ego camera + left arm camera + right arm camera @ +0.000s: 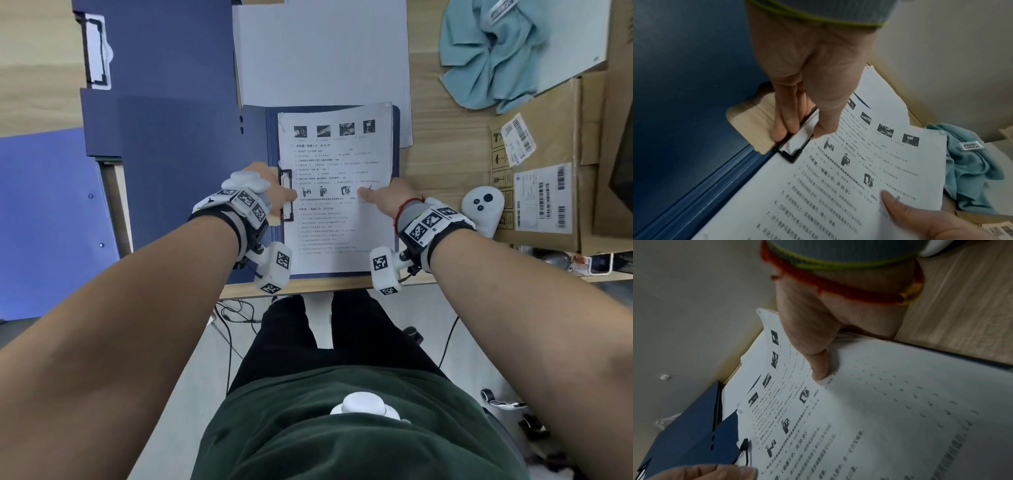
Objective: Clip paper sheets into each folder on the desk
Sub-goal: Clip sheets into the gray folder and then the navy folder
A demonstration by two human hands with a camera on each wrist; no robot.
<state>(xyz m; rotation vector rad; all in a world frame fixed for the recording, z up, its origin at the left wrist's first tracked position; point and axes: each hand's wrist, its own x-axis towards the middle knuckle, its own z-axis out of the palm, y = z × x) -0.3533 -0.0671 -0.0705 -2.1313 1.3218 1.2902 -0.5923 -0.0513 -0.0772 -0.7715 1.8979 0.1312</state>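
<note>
An open dark-blue folder (pixel 191 171) lies at the desk's front edge. A stack of printed paper sheets (pixel 339 233) rests on its right half. My left hand (pixel 279 193) is at the sheets' left edge on the clip (pixel 287 178). In the left wrist view its fingers (pixel 781 129) lie on the clip's beige lever (pixel 752 116) while the thumb sits inside the black wire frame (pixel 791 154). My right hand (pixel 376 197) holds the stack's right edge: the thumb (pixel 820 369) is on top and the fingers are hidden underneath.
A second blue folder with a white clip (pixel 97 51) lies at the back left. Blank white sheets (pixel 322 51) lie behind the open folder. On the right are a light-blue cloth (pixel 493 51), a cardboard box (pixel 548 171) and a white controller (pixel 483 205).
</note>
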